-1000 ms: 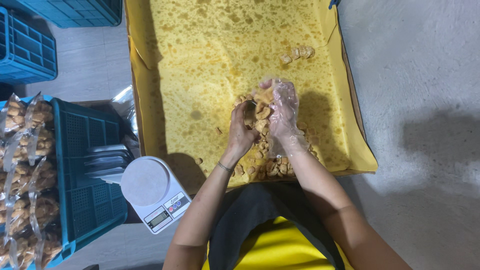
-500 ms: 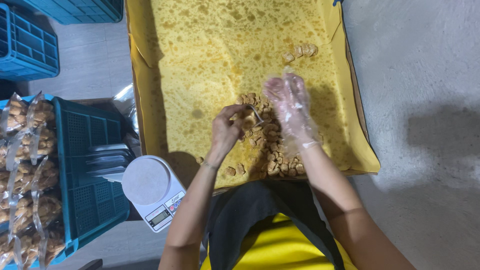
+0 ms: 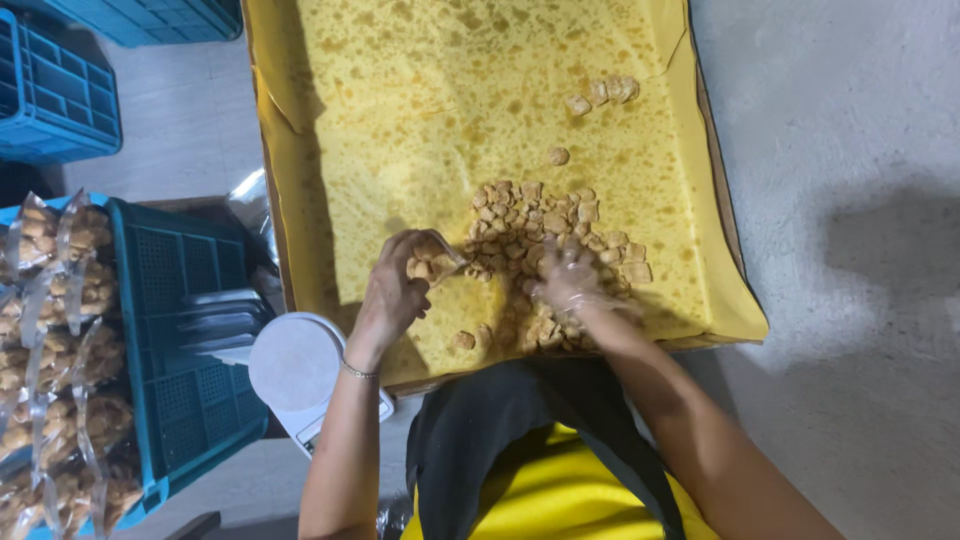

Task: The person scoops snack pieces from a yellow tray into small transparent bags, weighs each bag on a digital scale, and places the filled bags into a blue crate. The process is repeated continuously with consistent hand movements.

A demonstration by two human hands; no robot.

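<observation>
Your left hand [image 3: 400, 290] fingers hold a clear bag [image 3: 432, 262] open; snack pile [image 3: 545, 235] lies right, under your loosely curled right hand [image 3: 568, 285].

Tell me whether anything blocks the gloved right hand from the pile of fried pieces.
Nothing visible does: the right hand already rests in the pile of fried pieces on the yellow paper.

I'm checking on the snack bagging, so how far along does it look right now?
Done: filled clear bags lie stacked along the blue crate. In hand: the left hand holds a small bag of pieces while the gloved right hand gathers from the pile. Left: that modest pile and a few strays on the yellow-lined tray.
</observation>
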